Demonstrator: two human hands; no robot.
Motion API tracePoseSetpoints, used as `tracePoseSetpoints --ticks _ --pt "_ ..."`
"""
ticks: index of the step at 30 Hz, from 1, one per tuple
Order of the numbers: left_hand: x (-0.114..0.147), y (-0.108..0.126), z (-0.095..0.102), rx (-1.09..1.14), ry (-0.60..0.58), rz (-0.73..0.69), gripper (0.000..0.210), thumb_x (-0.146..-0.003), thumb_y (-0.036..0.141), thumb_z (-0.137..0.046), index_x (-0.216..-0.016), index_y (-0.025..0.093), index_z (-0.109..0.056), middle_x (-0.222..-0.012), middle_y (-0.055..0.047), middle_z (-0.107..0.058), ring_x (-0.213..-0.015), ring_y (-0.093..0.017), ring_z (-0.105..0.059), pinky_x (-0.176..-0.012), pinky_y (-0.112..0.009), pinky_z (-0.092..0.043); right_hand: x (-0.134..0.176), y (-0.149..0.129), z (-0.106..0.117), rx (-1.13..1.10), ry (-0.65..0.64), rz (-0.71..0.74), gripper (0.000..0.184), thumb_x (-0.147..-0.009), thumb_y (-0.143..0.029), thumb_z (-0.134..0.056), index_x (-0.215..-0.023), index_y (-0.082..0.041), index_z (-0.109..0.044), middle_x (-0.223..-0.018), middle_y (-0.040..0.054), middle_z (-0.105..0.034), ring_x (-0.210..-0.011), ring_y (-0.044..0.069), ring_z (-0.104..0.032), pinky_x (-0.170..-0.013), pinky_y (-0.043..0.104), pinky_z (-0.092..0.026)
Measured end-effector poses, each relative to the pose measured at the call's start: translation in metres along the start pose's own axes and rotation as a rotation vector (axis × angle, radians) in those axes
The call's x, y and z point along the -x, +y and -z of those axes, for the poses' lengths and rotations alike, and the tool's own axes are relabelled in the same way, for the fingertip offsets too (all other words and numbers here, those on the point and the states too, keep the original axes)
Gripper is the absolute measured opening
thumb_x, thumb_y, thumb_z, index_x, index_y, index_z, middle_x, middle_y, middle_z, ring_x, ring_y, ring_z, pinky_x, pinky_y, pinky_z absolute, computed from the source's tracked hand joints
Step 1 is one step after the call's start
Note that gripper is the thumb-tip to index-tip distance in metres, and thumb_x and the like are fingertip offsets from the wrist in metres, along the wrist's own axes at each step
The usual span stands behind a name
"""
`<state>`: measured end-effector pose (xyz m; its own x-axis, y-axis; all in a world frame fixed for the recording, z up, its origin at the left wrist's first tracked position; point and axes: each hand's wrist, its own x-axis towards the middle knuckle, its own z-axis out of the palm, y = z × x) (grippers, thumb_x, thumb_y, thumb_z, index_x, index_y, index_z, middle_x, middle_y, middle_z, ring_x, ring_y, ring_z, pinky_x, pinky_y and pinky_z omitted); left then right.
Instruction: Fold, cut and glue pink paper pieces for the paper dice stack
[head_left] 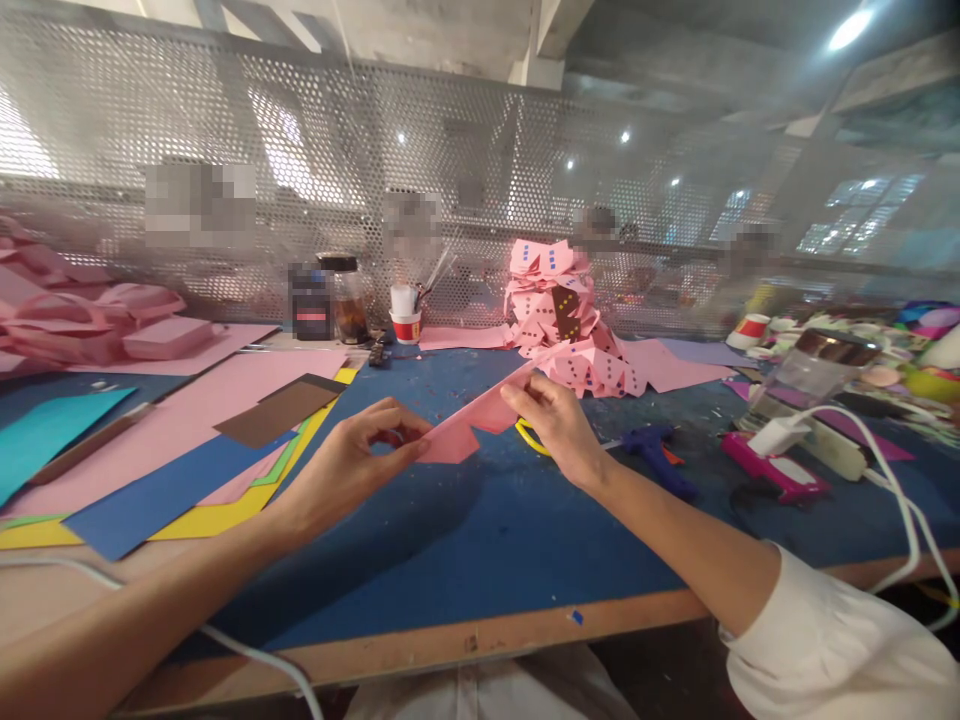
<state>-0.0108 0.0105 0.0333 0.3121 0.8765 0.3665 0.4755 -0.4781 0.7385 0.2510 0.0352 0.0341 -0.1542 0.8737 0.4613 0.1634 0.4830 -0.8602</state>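
A strip of pink paper [480,410] with a notched lower edge is stretched between my two hands above the blue table mat [450,560]. My left hand [382,445] pinches its lower left end between thumb and fingers. At its upper right end, my right hand [551,420] grips the strip, fingers closed. Yellow-handled scissors [531,437] lie on the mat, partly hidden behind my right hand. Just beyond the hands, a pile of folded pink paper pieces with dots [555,320] is heaped near the perforated screen.
Coloured paper sheets [202,490] lie at left, beside pink paper pieces [90,310]. A blue glue gun [656,458], a magenta power strip [780,470] and a white cable [892,450] lie at right. Jars [350,305] and a cup [406,325] stand before the screen [465,140].
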Motion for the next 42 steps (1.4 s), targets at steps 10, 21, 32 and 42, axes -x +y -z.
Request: tracePoseSetpoints --ticks 10,21,32,42 --pt "-0.002 -0.009 0.007 -0.021 0.23 0.047 0.027 -0.092 0.045 -0.063 -0.109 0.027 -0.074 -0.091 0.0 -0.074 -0.088 -0.02 -0.067 -0.081 -0.03 -0.048 0.025 -0.021 -0.01 0.532 -0.196 0.686 0.023 -0.095 -0.019 -0.063 -0.117 -0.024 -0.066 -0.108 0.0069 -0.067 -0.102 0.022 -0.061 -0.091 0.04 -0.046" --pt "-0.013 -0.01 0.009 0.458 0.187 0.146 0.044 -0.081 0.035 -0.08 -0.121 0.022 -0.067 -0.092 0.0 -0.069 -0.083 -0.015 -0.063 -0.077 -0.026 -0.051 0.027 -0.016 -0.015 0.498 -0.284 0.616 0.037 -0.089 -0.003 -0.049 -0.117 -0.024 -0.063 -0.112 0.0063 -0.068 -0.107 0.023 -0.061 -0.098 0.042 -0.045" --pt "-0.006 0.003 0.001 0.556 -0.073 0.256 0.036 -0.079 0.036 -0.082 -0.107 0.02 -0.067 -0.081 -0.001 -0.073 -0.072 -0.015 -0.065 -0.072 -0.028 -0.052 0.007 -0.001 -0.014 -0.095 -0.196 -0.139 0.033 -0.094 -0.048 -0.063 -0.108 -0.02 -0.071 -0.1 0.005 -0.072 -0.093 0.018 -0.066 -0.087 0.032 -0.049" --pt "0.0 0.005 -0.015 0.508 -0.264 0.321 0.035 -0.078 0.044 -0.081 -0.102 0.022 -0.07 -0.078 -0.001 -0.073 -0.069 -0.017 -0.065 -0.066 -0.028 -0.05 0.006 0.007 -0.021 -0.279 -0.191 -0.268 0.031 -0.079 -0.049 -0.078 -0.083 -0.019 -0.072 -0.079 -0.0008 -0.066 -0.077 0.014 -0.061 -0.078 0.028 -0.05"
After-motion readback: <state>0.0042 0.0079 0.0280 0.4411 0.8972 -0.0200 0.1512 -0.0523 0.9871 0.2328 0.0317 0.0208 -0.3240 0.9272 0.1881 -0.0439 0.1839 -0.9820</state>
